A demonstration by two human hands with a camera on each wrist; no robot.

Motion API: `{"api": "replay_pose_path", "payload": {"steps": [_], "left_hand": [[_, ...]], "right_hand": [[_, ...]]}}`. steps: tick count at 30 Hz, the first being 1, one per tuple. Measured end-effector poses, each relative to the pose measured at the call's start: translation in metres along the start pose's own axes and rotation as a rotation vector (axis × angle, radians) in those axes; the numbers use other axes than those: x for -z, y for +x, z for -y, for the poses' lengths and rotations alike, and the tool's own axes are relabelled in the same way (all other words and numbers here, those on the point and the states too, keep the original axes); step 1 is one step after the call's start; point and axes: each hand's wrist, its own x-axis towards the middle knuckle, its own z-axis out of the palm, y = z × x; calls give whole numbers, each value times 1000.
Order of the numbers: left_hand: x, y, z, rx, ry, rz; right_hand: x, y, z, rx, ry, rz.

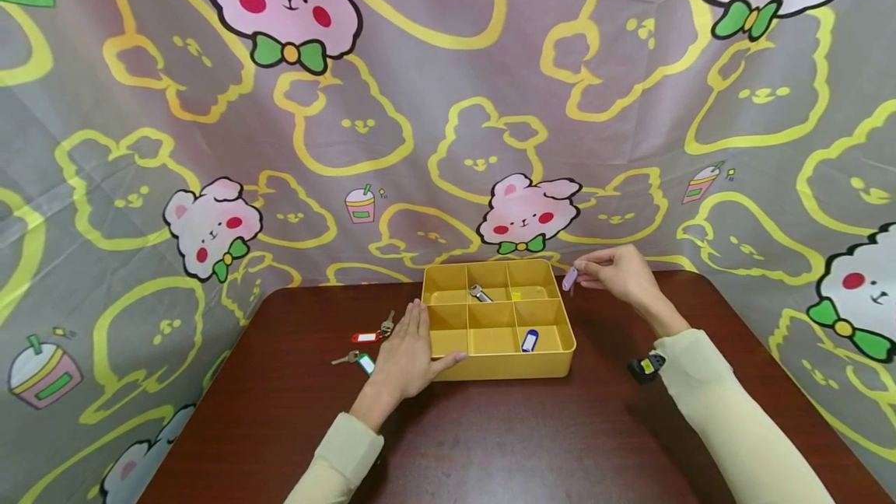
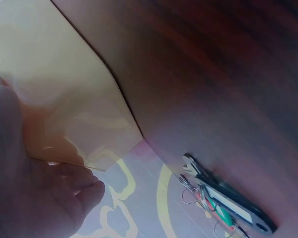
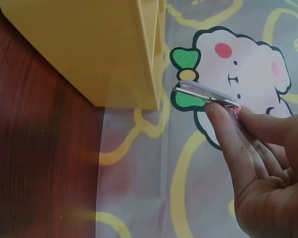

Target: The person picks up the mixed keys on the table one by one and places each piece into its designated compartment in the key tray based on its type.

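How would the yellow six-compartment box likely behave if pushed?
The yellow six-compartment box would probably slide rather than tip, being wide and low. Its straight walls and dividers suggest stiffness. Small contents, like the blue key tag, probably add little weight.

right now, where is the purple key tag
In the head view, the purple key tag is to the right of the yellow box, outside it near its back right corner, pinched in the person's right hand.

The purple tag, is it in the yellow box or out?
Out. The right hand holds the purple tag beside the yellow box; the right wrist view shows a gap between tag and box.
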Motion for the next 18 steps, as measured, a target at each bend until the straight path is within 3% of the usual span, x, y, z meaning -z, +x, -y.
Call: {"api": "replay_pose_path", "payload": {"steps": [18], "left_hand": [[2,0,-1,12,-7,14]], "right_hand": [[-7,-2,18,-42,117,85]]}}
